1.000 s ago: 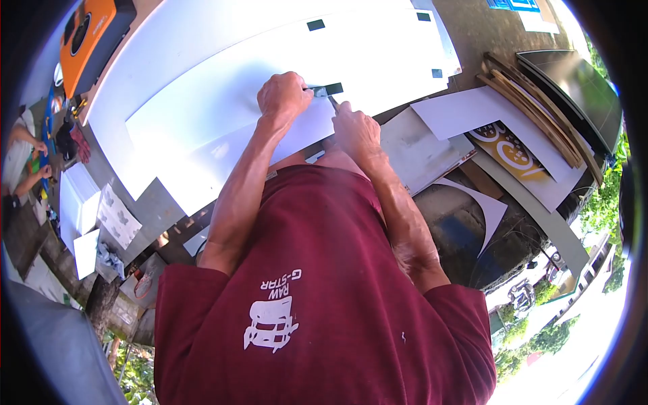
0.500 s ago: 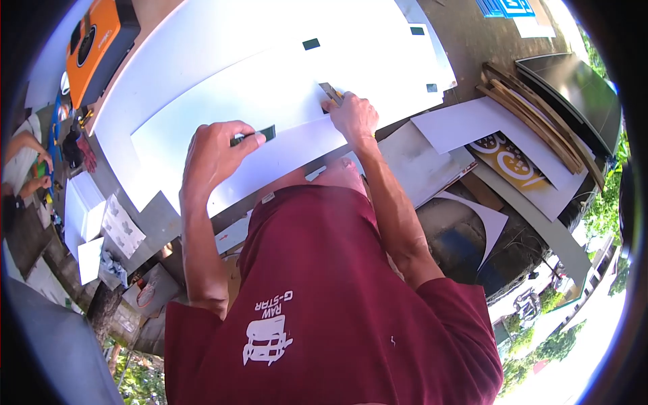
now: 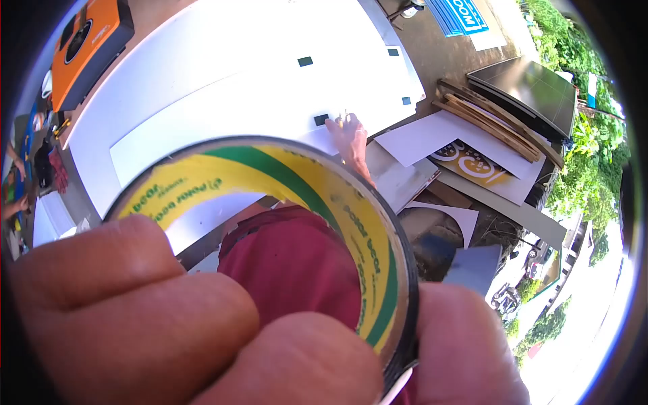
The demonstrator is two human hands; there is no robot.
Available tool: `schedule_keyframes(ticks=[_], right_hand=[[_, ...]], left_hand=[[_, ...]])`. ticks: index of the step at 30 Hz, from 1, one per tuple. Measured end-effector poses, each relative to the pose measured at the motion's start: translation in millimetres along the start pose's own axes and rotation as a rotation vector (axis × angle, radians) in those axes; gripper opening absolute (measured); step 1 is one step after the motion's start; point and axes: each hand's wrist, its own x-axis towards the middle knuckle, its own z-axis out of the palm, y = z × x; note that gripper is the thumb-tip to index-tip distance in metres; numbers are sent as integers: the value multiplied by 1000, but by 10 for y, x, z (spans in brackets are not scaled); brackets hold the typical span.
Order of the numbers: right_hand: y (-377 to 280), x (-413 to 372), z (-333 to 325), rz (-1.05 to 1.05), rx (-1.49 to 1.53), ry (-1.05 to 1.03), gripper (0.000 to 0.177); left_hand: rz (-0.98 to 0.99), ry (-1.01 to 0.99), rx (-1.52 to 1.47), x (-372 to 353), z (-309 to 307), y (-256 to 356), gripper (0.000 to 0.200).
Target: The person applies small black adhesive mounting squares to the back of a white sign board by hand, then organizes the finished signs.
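Note:
Close to the camera, my left hand (image 3: 202,324) grips a roll of tape (image 3: 270,167), fingers on one side and thumb on the other. Its core is printed yellow and green, with dark tape around the outside. Farther off, my right hand (image 3: 349,138) rests at the edge of a white sheet (image 3: 223,108), fingers curled. A yellow bit of a utility knife (image 3: 341,121) shows at them; the blade cannot be made out. One fingertip touches a small dark patch (image 3: 321,120) on the sheet. Other dark patches (image 3: 306,61) lie beyond it.
An orange machine (image 3: 91,50) stands at far left, near another person's hand (image 3: 19,206). Wooden strips (image 3: 493,125), a dark panel (image 3: 526,91) and a patterned board (image 3: 472,162) are stacked at right. Blue lettered panels (image 3: 462,17) lie at the back.
My left hand has risen from the sheet toward the camera, bringing the tape roll into close view. My right hand has shifted slightly on the sheet. The camera view has shifted a little.

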Motion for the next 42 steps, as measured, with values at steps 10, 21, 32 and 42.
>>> schedule_keyframes(ticks=[10, 21, 32, 42], right_hand=[[-419, -1124, 428, 142, 292, 169, 38], [-867, -1497, 701, 105, 344, 217, 43], [-1058, -1004, 842, 85, 529, 133, 42], [-1944, -1156, 749, 91, 718, -666, 50]], left_hand=[[132, 84, 36, -1442, 127, -278, 35], [65, 231, 111, -2150, 96, -492, 36], [-338, 705, 86, -2168, 174, -760, 40], [-617, 401, -480, -1486, 1228, -2397, 41]])
